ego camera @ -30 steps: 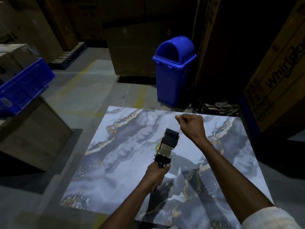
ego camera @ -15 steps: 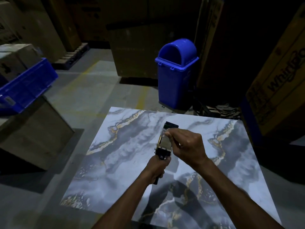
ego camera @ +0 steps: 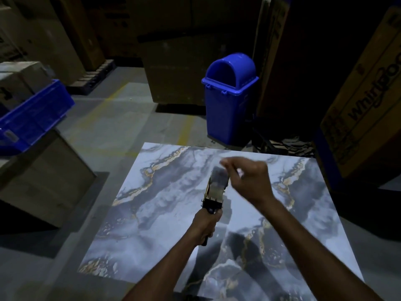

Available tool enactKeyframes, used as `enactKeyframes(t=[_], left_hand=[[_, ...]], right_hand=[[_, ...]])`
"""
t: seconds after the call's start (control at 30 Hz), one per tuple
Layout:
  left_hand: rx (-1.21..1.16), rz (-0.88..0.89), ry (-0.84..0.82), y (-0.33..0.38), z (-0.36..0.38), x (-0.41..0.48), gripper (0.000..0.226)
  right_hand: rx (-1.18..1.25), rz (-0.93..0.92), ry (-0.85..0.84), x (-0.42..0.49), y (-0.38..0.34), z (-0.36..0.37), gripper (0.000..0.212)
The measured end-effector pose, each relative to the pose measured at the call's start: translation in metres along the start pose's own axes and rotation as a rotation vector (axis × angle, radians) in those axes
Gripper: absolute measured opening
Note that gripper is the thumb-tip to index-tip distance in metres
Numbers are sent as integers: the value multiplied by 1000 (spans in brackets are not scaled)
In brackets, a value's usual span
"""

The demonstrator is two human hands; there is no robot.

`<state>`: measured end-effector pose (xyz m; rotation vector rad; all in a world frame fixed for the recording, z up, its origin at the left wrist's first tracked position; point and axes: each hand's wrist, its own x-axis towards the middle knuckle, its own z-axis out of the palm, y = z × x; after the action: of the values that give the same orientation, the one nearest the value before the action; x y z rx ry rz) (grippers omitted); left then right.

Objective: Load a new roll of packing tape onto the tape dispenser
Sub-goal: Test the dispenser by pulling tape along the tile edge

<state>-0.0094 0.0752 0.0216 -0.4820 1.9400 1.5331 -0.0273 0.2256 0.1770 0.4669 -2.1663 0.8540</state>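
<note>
So the left grip (ego camera: 207,222) is wrapped tight round the black handle of the tape dispenser (ego camera: 217,187), fingers curled all the way around it. It holds the dispenser up above the counter (ego camera: 162,213) with the head end pointing away from the person. There's a tan edge along the dispenser's left side. It's too dark and edge-on to tell if that's the tape roll.

The right grip (ego camera: 249,179) is just past the far top end of the dispenser, up and to its right. The fingers are bunched together like a pinch, but the whole hand is motion-blurred. I honestly can't tell if it's holding a tape end or anything else, or even whether it's touching the dispenser.

The counter itself is a glossy marble-look top, grey-blue with gold veins, and both forearms reach out over it.

Behind it on the floor stands a blue bin (ego camera: 227,98) with a domed lid. Off to the left a blue crate (ego camera: 32,116) sits on top of a cardboard box (ego camera: 43,181). On the right there's a big carton (ego camera: 364,105) with "Whirlpool" printed on it, leaning at an angle. More cartons are stacked in the dark at the back.
</note>
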Motion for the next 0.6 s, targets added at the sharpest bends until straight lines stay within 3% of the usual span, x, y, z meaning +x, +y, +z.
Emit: enactKeyframes(t=[0.07, 0.2, 0.6], left_hand=[[4, 17, -1, -5, 3, -2, 37], [12, 30, 14, -9, 7, -9, 37], [-5, 113, 20, -12, 9, -28, 26]], right_hand=[[55, 188, -14, 23, 26, 5, 13], [50, 485, -195, 45, 78, 21, 30], [374, 960, -434, 18, 121, 61, 28]])
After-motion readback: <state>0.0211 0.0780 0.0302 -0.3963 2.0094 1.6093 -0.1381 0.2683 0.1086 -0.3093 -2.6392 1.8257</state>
